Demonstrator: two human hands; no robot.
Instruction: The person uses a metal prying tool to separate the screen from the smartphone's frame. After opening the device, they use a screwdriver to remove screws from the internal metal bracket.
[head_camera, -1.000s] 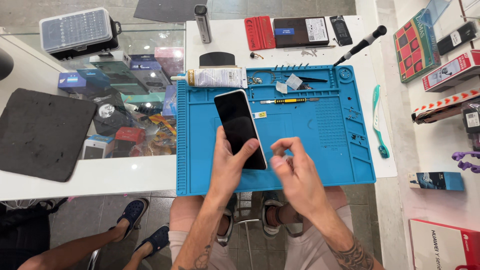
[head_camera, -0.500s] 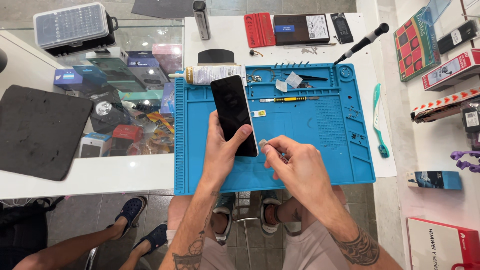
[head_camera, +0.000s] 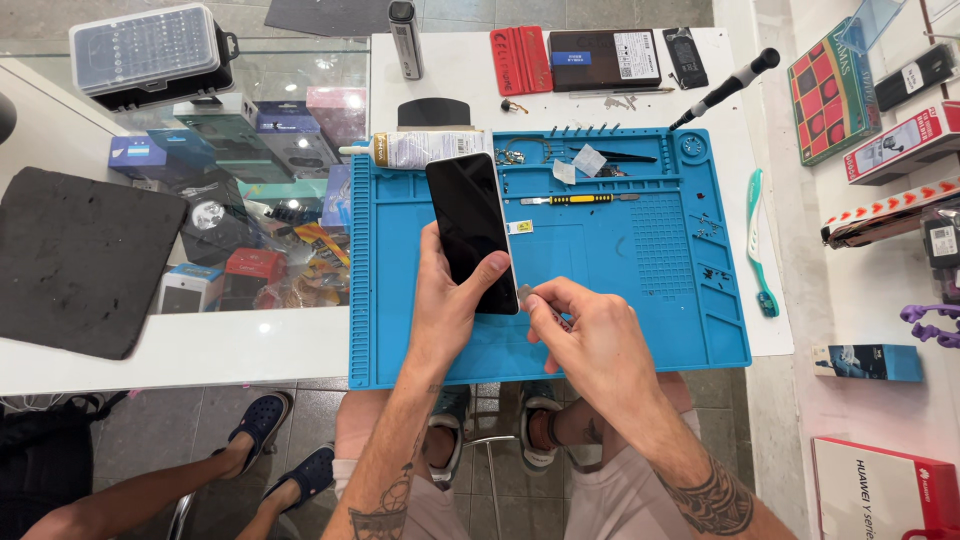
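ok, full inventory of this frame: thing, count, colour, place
silicone work mat: 1, blue, on white table
smartphone: 1, black, dark screen up, on mat's left part
yellow-handled tool: 1, lying on mat
glue tube: 1, white, at mat's top left edge
screwdriver: 1, black, beyond mat's top right corner
foam pad: 1, dark grey, far left
bit case: 1, clear-lidded, top left
left hand: gripping smartphone's lower end
right hand: pinching something small at smartphone's lower right corner
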